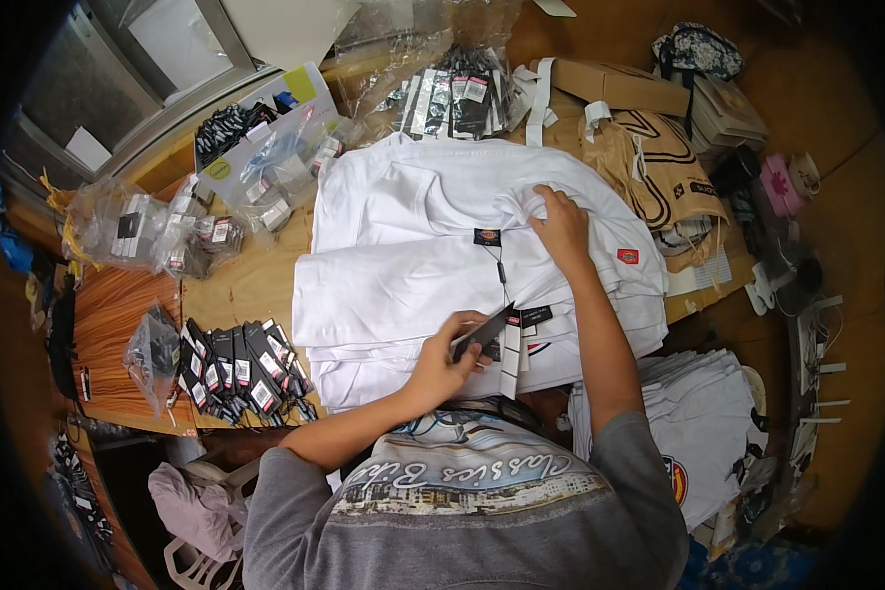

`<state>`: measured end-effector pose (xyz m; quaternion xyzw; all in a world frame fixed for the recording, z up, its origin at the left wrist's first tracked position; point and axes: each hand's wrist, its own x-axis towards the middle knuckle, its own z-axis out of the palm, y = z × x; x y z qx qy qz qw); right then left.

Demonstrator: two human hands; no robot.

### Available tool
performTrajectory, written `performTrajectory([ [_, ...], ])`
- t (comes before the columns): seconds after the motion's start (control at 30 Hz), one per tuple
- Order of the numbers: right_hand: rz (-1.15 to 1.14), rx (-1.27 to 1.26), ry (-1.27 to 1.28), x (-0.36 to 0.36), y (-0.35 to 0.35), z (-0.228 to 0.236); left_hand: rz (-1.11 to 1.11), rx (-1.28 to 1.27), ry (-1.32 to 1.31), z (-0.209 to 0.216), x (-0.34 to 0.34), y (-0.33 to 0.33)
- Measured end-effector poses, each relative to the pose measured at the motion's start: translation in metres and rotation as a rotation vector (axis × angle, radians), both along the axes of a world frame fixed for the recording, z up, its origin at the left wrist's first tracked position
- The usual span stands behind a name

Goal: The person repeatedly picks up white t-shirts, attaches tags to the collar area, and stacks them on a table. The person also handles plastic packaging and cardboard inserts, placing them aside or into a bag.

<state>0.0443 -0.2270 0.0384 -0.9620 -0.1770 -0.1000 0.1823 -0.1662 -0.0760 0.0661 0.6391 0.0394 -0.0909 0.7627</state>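
Loose tags (231, 369) lie left of the white shirts (413, 265) stacked mid-table. The left hand (442, 359) pinches a black tag (482, 332) at the stack's near edge. The right hand (560, 228) grips shirt fabric. Brown bags (659, 167) crowd the right.

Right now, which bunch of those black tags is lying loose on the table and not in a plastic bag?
The fanned-out bunch of black tags at the table's near left edge, left of the white shirts. The other black tags, along the far and left sides, sit inside clear plastic bags.
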Motion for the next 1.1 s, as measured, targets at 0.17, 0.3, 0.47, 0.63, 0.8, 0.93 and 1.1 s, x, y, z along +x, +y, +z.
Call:
performTrajectory([
  [0.17, -0.003, -0.046, 0.008, -0.008, 0.003, 0.009, -0.026, -0.76, 0.57, -0.009, -0.006, 0.022],
  [0.3, -0.045, -0.05, -0.057, -0.009, 0.006, 0.009, -0.322, -0.568, 0.69, -0.034, -0.019, 0.03],
  [0.47, 0.006, -0.189, -0.263, -0.008, 0.009, 0.018, -0.755, 0.17, 0.202, -0.002, 0.005, 0.074],
  [0.63, -0.062, 0.125, -0.066, 0.039, 0.005, 0.008, 0.283, 0.954, -0.15, -0.005, 0.123, 0.145],
  [0.8, -0.055, 0.914, 0.186, 0.086, -0.039, 0.009, 0.415, 0.934, 0.133, -0.056, 0.187, 0.15],
  [0.93, 0.062, 1.547, 0.48, 0.07, -0.092, 0.04, 0.185, 0.003, 0.046, -0.012, 0.171, 0.166],
  [1.1, 0.414, 0.684, 0.699, 0.008, -0.156, 0.063, -0.73, 0.373, -0.2, 0.006, 0.102, 0.233],
])
